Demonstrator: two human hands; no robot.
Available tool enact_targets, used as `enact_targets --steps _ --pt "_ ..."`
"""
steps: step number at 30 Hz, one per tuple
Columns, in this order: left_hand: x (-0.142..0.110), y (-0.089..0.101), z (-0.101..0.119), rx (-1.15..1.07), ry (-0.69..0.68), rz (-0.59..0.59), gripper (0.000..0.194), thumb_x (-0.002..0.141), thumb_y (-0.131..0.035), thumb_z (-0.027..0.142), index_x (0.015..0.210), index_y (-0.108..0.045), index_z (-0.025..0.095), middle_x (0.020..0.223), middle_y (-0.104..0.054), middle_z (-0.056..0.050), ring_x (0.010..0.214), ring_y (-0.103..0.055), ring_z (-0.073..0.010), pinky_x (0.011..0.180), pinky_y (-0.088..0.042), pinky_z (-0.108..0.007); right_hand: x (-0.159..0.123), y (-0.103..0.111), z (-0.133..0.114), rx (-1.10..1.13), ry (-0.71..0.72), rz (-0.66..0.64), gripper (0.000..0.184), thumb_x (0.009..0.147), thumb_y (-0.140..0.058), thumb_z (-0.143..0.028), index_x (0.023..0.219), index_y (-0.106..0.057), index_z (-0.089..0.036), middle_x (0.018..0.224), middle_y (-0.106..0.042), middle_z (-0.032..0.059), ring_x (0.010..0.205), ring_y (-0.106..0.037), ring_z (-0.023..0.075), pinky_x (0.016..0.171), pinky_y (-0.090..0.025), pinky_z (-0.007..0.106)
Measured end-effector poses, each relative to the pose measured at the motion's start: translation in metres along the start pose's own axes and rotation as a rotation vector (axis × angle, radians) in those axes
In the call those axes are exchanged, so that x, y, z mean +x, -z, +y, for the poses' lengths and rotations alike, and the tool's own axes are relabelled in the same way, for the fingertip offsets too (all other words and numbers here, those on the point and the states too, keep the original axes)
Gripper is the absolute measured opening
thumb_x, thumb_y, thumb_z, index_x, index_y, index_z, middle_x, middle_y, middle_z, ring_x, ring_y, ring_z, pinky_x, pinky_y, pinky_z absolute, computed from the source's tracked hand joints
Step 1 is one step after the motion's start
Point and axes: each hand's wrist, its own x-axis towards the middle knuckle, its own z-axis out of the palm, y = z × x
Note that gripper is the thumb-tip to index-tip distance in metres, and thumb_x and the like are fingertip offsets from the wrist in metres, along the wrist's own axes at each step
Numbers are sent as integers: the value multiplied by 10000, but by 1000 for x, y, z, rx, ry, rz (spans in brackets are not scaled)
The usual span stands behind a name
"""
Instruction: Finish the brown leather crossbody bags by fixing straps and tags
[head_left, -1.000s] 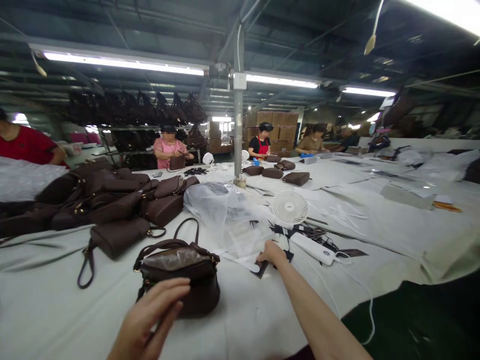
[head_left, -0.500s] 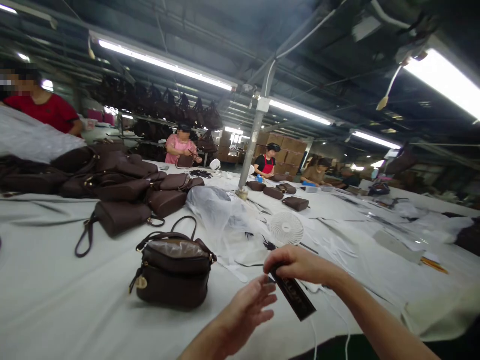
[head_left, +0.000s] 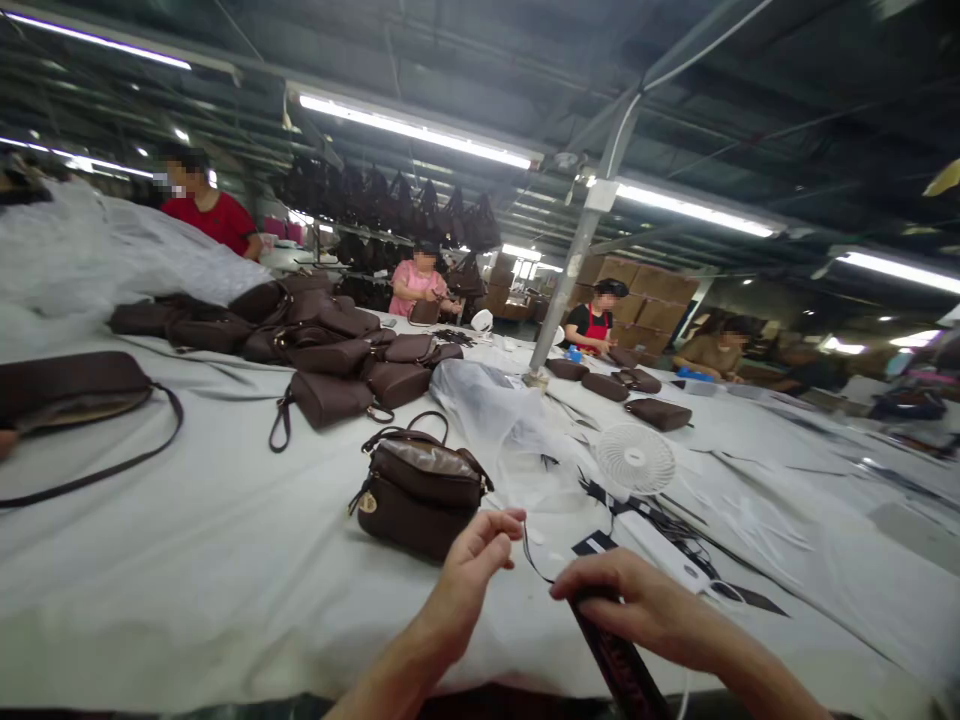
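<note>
My right hand (head_left: 649, 605) is closed around the top end of a long black hang tag (head_left: 621, 665) with reddish lettering. From the tag a thin dark cord (head_left: 531, 562) runs up to my left hand (head_left: 474, 565), whose thumb and forefinger pinch its far end. Just beyond my left hand stands a dark brown handbag (head_left: 420, 500), upright, its top stuffed with clear plastic. A round gold charm (head_left: 367, 502) hangs on its left side. Neither hand grips the handbag; my left fingers overlap its lower right corner in view.
A white desk fan (head_left: 636, 460) stands beyond my right hand, with black straps and tags (head_left: 592, 543) about its base. Brown bags (head_left: 330, 355) are heaped at the back left. Another bag (head_left: 75, 390) lies far left by a person's fingers. A metal post (head_left: 574, 270) rises behind.
My left hand, open before, now pinches the cord, drawn out from the tag. My right hand has moved nearer with the tag. The view has swung left, bringing another bag in at the left edge.
</note>
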Motion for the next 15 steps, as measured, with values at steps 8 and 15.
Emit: enact_targets --steps 8,15 --pt "-12 20 -1 147 164 -312 210 763 -604 299 851 -680 124 614 -546 7 600 -486 -113 660 -399 -251 21 16 -33 19 167 -116 321 760 -505 -159 970 -745 -193 854 -731 11 754 -631 142 736 -473 229" --pt "-28 43 8 658 62 -157 294 876 -454 287 776 -689 141 547 -530 10 550 -473 -109 602 -355 -225 23 -5 -10 119 48 -76 150 769 -572 -222 860 -690 -202 960 -701 44 936 -617 205 883 -452 319"
